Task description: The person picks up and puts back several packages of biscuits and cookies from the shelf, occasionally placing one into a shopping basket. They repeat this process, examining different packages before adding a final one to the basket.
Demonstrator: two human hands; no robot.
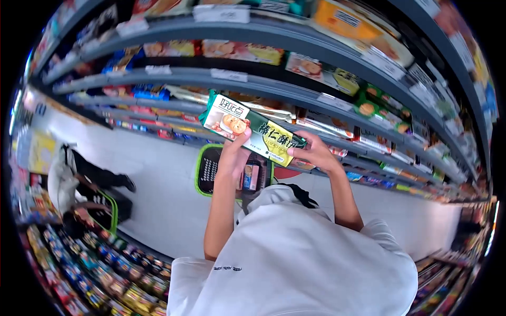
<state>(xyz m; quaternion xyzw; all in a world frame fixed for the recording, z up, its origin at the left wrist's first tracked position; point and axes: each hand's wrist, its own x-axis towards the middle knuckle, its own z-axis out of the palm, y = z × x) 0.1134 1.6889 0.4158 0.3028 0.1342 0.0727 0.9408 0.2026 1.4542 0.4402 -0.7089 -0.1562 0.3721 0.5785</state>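
Note:
A long green, white and yellow biscuit packet, with round biscuits pictured on its front, is held up before the shelves, tilted down to the right. My left hand grips its lower edge left of the middle, thumb on the front. At the right end, my right hand has its thumb on the front and its other fingers behind. Below the packet is a black shopping basket with a bright green rim, partly covered by my left arm; a small box lies inside it.
Curved by the lens, a grey store shelf full of packaged snacks and price tags runs across the front. On the left, another person in a light top has a green-rimmed basket beside them. Low at left, more goods fill a shelf.

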